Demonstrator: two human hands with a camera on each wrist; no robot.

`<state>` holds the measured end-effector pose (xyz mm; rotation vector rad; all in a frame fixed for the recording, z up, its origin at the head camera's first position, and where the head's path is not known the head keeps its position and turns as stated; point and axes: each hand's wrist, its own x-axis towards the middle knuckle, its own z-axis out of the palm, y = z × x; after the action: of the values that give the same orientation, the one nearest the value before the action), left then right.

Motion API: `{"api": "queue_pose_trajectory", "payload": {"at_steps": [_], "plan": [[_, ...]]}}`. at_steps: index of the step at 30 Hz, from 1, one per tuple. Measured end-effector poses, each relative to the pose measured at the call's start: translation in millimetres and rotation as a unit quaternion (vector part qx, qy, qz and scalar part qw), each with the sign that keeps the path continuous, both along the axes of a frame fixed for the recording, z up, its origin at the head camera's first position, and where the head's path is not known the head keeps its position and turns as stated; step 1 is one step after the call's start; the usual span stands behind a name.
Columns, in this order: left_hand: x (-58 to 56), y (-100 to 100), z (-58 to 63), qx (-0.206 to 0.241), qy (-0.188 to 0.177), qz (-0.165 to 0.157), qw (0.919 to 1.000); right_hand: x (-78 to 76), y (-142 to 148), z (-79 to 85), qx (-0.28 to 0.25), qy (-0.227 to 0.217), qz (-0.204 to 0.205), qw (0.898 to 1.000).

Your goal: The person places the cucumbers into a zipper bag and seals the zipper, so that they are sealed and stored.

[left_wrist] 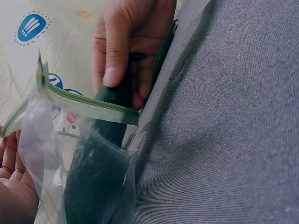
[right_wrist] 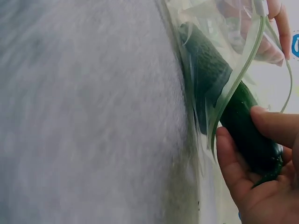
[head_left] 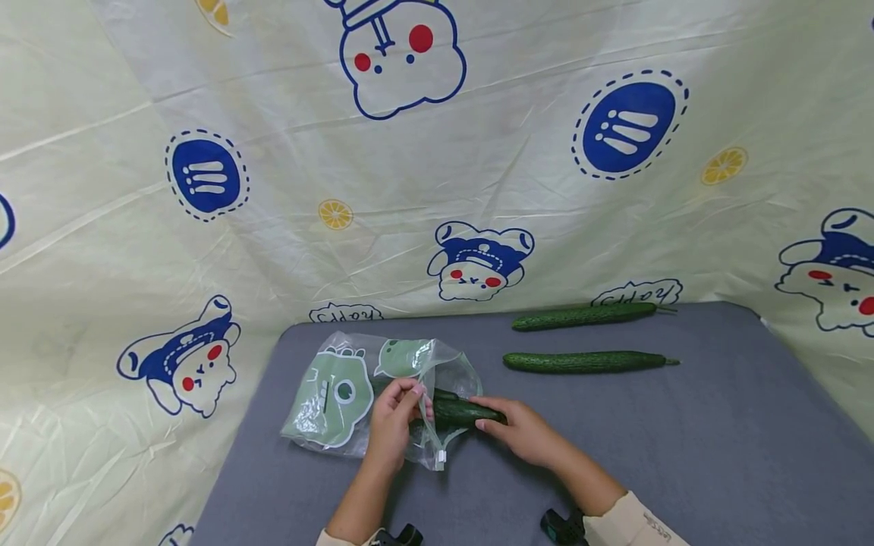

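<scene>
A clear zip bag [head_left: 310, 413] with pale green cartoon prints lies on the left half of the table, its mouth facing right. My left hand [head_left: 394, 417] pinches the bag at its mouth. In the right wrist view, the left fingers [right_wrist: 268, 49] show close to the green zip strip. My right hand [head_left: 522, 432] grips a dark green cucumber [head_left: 460, 412] by its outer end, thumb on one side and fingers on the other. Most of this cucumber [left_wrist: 96, 172] is inside the bag, seen through the plastic. A white slider [head_left: 440, 459] sits at the near corner of the mouth.
Two long cucumbers, a farther one [head_left: 583, 317] and a nearer one [head_left: 590, 362], lie side by side on the grey table [head_left: 683, 447] to the back right. Behind the table hangs a cream printed sheet [head_left: 512, 167].
</scene>
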<state>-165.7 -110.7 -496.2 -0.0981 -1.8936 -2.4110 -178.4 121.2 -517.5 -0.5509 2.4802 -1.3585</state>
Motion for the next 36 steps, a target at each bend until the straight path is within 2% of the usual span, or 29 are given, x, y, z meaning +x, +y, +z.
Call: {"api": "queue_pose_trajectory", "payload": {"at_steps": [10, 16, 21, 24, 29, 31, 36], "plan": [[0.2, 0.5, 0.0, -0.005, 0.000, 0.001, 1.0000, -1.2, -16.9, 2.2, -0.056, -0.025, -0.020, 0.998], [0.7, -0.4, -0.6, -0.005, -0.001, 0.001, 1.0000, -6.7, -29.9, -2.9, -0.068, -0.021, -0.032, 0.997], [1.1, -0.8, 0.0, -0.004, 0.000, -0.002, 1.0000, -10.8, -37.7, -7.9, -0.091, -0.034, -0.033, 0.995], [1.0, -0.9, 0.4, -0.008, 0.004, -0.003, 1.0000, -12.5, -39.6, -9.1, -0.142, -0.064, -0.013, 0.988], [0.2, -1.0, 0.2, -0.013, 0.006, 0.000, 0.9999, -15.5, -38.9, -14.4, -0.231, -0.114, 0.031, 0.966], [-0.1, -1.1, 0.0, -0.009, 0.004, 0.001, 0.9999, -16.7, -38.4, -16.8, -0.223, -0.114, 0.034, 0.967], [-1.1, -1.9, -1.2, -0.006, 0.000, 0.002, 1.0000, -18.2, -38.4, -22.2, -0.158, -0.083, 0.030, 0.983]]}}
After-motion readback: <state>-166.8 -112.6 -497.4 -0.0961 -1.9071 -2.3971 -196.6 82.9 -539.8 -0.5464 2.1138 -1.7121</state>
